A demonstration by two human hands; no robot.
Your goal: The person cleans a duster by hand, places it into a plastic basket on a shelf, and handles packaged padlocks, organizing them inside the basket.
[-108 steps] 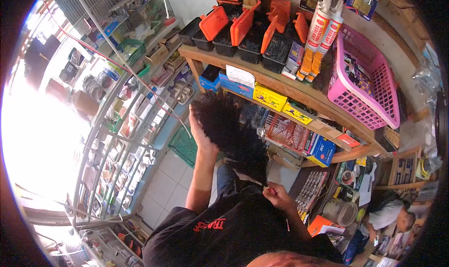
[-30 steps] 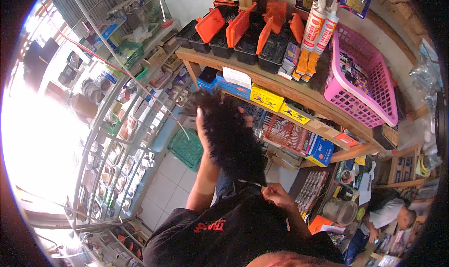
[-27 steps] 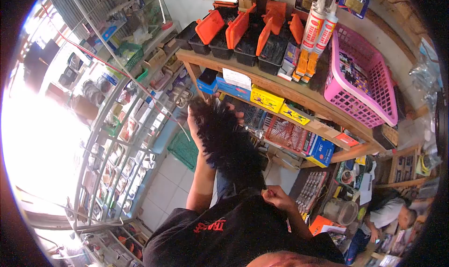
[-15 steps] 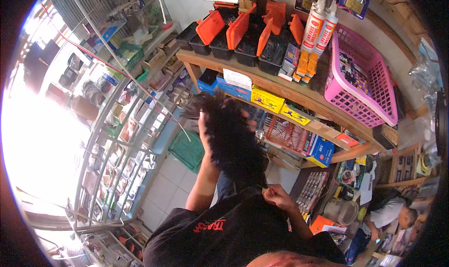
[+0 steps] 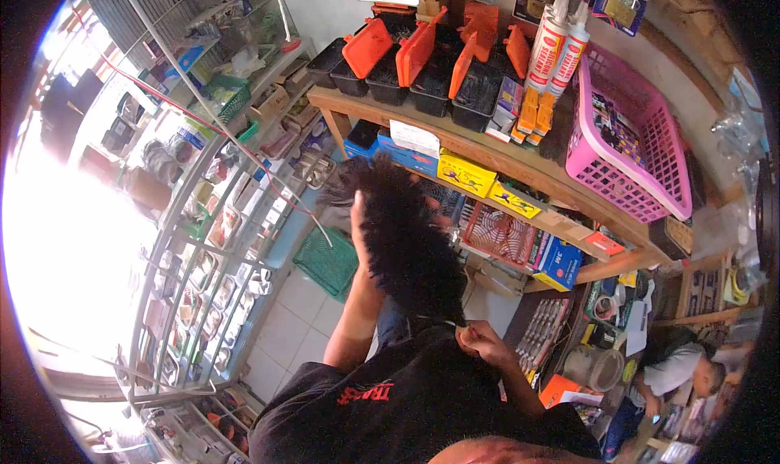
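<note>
A black feather duster (image 5: 410,245) stands upright in front of my chest, its fluffy feathers spreading toward the wooden shelf. My left hand (image 5: 359,240) is wrapped around the feathers from the left side; its thumb shows, and its fingertips peek out on the far side. Lower down, my right hand (image 5: 483,342) is closed in a pinch at the narrow bottom end of the duster, by the dark shirt (image 5: 366,399). The handle itself is mostly hidden by the hand and shirt.
A wooden shelf (image 5: 520,157) ahead carries black bins with orange lids (image 5: 416,54), sealant tubes (image 5: 552,54) and a pink basket (image 5: 630,175). Glass shelving (image 5: 207,277) curves along the left. A green basket (image 5: 325,261) is on the floor. Another person (image 5: 678,375) sits lower right.
The duster's feathers and my left hand have shifted very slightly. Both hands keep their hold, and the surroundings look the same.
</note>
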